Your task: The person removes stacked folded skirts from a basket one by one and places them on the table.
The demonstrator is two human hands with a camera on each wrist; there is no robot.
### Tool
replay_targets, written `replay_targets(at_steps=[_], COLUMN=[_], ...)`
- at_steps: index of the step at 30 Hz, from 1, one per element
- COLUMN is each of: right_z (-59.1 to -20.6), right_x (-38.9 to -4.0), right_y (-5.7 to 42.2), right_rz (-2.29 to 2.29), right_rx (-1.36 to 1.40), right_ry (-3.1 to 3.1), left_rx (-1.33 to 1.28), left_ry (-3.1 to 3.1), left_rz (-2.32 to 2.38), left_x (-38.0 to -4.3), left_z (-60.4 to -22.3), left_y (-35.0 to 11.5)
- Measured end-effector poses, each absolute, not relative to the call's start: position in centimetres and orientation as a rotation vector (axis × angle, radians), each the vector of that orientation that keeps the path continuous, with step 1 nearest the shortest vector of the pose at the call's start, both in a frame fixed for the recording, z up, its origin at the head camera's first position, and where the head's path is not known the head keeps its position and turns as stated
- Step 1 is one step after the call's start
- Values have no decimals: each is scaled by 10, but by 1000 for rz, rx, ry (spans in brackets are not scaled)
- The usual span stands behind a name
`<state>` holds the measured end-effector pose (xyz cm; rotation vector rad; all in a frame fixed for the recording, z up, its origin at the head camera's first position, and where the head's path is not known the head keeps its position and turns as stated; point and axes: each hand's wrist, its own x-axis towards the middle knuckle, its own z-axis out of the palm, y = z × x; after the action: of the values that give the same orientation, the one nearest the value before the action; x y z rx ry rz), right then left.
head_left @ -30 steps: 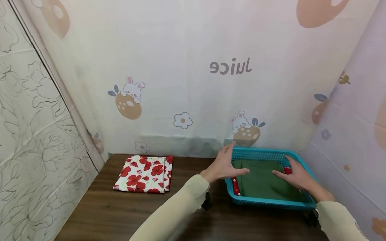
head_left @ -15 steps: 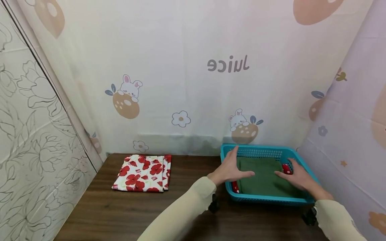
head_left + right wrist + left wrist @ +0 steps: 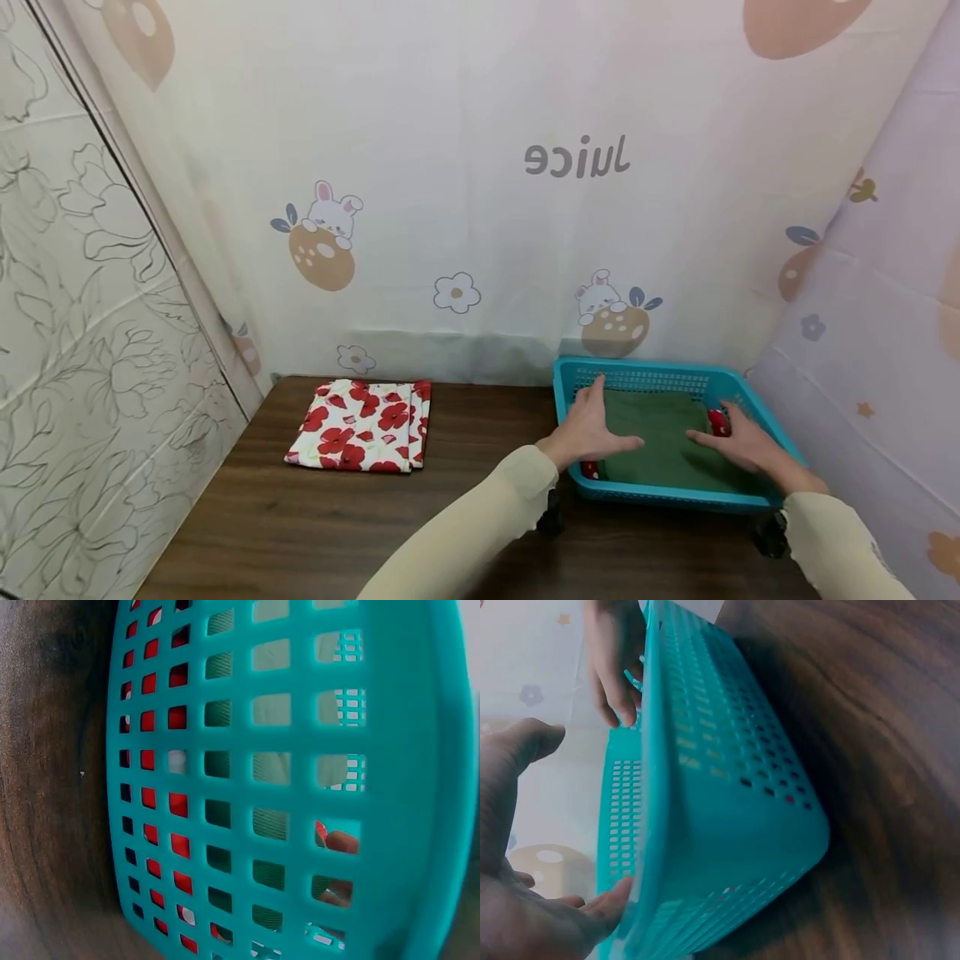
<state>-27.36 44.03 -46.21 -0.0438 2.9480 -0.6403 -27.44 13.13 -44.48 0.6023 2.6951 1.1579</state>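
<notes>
A folded green cloth (image 3: 660,442) lies in a turquoise basket (image 3: 675,497), on top of a red cloth with white dots (image 3: 718,422). My left hand (image 3: 588,429) is at the cloth's left edge, just inside the basket's left wall, thumb stretched over the green. My right hand (image 3: 738,437) is on the right side, its thumb over the cloth and its fingers down by the red one. In the left wrist view, the left fingers (image 3: 604,911) are spread at the rim. Through the mesh in the right wrist view, fingertips (image 3: 341,841) show beside the red cloth.
A folded white cloth with red flowers (image 3: 360,425) lies at the left on the dark wooden table (image 3: 300,525). Behind the table hangs a printed curtain (image 3: 450,167), with more patterned sheets at both sides. The basket stands near the back right.
My left hand has moved to the right, further into the basket, and the green cloth's left edge has shifted right with it. The right hand has stayed nearly in place.
</notes>
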Motion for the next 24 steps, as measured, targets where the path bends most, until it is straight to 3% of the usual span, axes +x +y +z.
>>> replay_targets(at_steps=[24], right_z=[-483], right_x=[-274], right_y=[435], right_rz=[-695], right_rx=[-85], right_ry=[2871], left_rx=[374], left_ry=[2632], left_rz=[1247], left_x=[-276], left_z=[-463], left_y=[158])
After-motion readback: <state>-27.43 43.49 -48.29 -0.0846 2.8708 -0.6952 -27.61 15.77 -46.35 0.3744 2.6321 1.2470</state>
